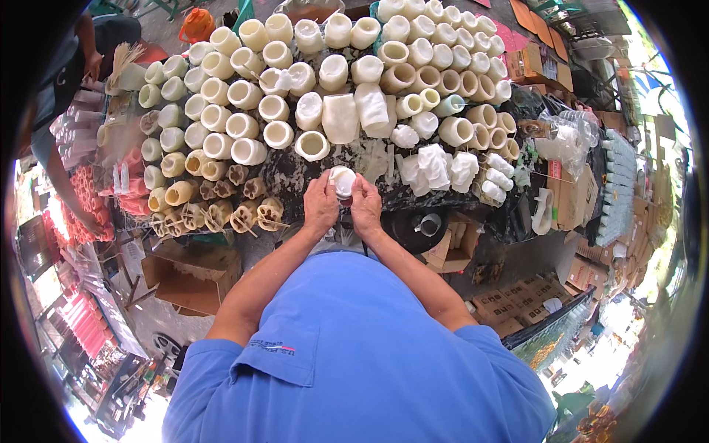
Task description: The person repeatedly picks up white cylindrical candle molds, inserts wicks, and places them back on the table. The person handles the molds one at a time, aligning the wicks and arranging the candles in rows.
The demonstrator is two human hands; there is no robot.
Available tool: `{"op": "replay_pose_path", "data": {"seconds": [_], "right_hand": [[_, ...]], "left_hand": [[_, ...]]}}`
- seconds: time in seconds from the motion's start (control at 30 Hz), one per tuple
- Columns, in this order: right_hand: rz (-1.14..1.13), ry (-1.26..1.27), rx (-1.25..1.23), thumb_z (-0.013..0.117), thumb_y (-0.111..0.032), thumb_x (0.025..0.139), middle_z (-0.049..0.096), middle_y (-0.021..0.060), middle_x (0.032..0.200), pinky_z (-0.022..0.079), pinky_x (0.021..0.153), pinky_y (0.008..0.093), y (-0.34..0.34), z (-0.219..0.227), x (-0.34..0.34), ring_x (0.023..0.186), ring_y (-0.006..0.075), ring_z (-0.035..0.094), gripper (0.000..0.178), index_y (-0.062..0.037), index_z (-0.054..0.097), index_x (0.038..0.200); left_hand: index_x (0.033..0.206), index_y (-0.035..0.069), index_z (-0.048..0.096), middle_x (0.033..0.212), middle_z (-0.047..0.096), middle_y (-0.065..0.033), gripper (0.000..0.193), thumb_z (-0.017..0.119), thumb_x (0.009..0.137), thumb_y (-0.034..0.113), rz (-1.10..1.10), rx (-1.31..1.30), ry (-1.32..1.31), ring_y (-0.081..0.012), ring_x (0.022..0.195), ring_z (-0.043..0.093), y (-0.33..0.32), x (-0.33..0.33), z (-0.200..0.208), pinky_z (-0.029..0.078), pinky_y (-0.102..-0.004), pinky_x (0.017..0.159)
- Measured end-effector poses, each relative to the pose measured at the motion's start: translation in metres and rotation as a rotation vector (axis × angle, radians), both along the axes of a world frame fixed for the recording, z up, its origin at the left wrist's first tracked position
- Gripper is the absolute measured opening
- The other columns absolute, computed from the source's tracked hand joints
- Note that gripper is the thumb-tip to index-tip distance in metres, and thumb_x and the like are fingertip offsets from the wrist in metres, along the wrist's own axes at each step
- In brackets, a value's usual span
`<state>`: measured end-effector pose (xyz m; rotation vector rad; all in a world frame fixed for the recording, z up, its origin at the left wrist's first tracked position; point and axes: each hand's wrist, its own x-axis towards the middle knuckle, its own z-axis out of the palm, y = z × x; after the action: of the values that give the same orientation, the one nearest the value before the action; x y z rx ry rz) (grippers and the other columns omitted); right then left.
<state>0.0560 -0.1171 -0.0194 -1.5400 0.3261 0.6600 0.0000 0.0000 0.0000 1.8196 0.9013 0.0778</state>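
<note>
Between my two hands, over the near edge of the table, is a small white rounded piece that looks like wax point(342, 181). The fingers of my left hand point(320, 204) close on its left side, and those of my right hand point(366, 207) close on its right side. Just beyond them stands a cream-coloured cup-like mould point(312, 145). Behind it are a larger pale block-shaped mould point(340, 118) and a tilted white one point(371, 107). Crumpled-looking white pieces point(427, 168) lie to the right of my hands.
Rows of cream moulds point(242, 94) crowd the wax-spattered black tabletop point(284, 168). Another person's arm point(65, 184) reaches in at the left beside pink pieces point(88, 199). Cardboard boxes point(188, 277) sit below the table; a clear plastic bag point(565, 140) lies at the right.
</note>
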Motion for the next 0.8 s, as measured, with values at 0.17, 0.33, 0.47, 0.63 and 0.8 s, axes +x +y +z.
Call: {"op": "replay_pose_path", "data": {"seconds": [0.17, 0.33, 0.47, 0.63, 0.8], "right_hand": [[-0.133, 0.08, 0.208, 0.074, -0.032, 0.103, 0.056, 0.0102, 0.135, 0.064, 0.071, 0.0332, -0.003, 0.0, -0.001, 0.097, 0.019, 0.071, 0.044, 0.0045, 0.073, 0.128], [-0.119, 0.031, -0.13, 0.075, -0.029, 0.104, 0.072, 0.0086, 0.098, 0.059, 0.068, 0.0354, -0.003, -0.005, 0.005, 0.081, 0.0186, 0.071, 0.033, 0.0035, 0.077, 0.103], [0.136, -0.11, -0.643, 0.072, -0.032, 0.105, 0.075, 0.0135, 0.08, 0.053, 0.068, 0.04, -0.001, -0.021, 0.02, 0.072, 0.0247, 0.069, 0.038, 0.0033, 0.076, 0.092], [0.333, -0.154, -0.816, 0.072, -0.04, 0.099, 0.075, 0.0264, 0.09, 0.054, 0.08, 0.0524, -0.005, -0.032, 0.035, 0.087, 0.0439, 0.074, 0.042, 0.0016, 0.079, 0.093], [0.55, -0.235, -0.895, 0.059, -0.042, 0.103, 0.074, 0.0299, 0.096, 0.055, 0.086, 0.0557, -0.011, -0.029, 0.043, 0.099, 0.0503, 0.071, 0.047, 0.0005, 0.08, 0.098]], "left_hand": [[0.13, -0.001, 0.074, 0.095, 0.069, -0.0128, 0.043, 0.071, 0.105, 0.033, 0.105, -0.118, -0.036, -0.0199, 0.084, 0.066, -0.004, 0.001, -0.001, 0.053, -0.0346, 0.077], [0.116, 0.0, 0.08, 0.088, 0.072, -0.0087, 0.034, 0.072, 0.105, 0.031, 0.27, -0.317, -0.108, -0.0155, 0.075, 0.065, -0.004, 0.001, -0.012, 0.052, -0.0314, 0.07], [0.102, 0.0, 0.081, 0.076, 0.073, -0.0107, 0.033, 0.07, 0.105, 0.032, 0.202, -0.1, 0.1, -0.0139, 0.064, 0.064, 0.008, 0.007, -0.021, 0.051, -0.034, 0.064], [0.094, 0.001, 0.081, 0.078, 0.073, -0.022, 0.042, 0.069, 0.101, 0.041, 0.103, 0.123, 0.316, -0.0372, 0.07, 0.07, 0.022, 0.012, -0.038, 0.053, -0.0468, 0.071], [0.087, 0.001, 0.078, 0.09, 0.073, -0.0283, 0.042, 0.068, 0.099, 0.039, 0.028, 0.197, 0.356, -0.0487, 0.091, 0.07, 0.028, 0.02, -0.06, 0.054, -0.0527, 0.081]]}}
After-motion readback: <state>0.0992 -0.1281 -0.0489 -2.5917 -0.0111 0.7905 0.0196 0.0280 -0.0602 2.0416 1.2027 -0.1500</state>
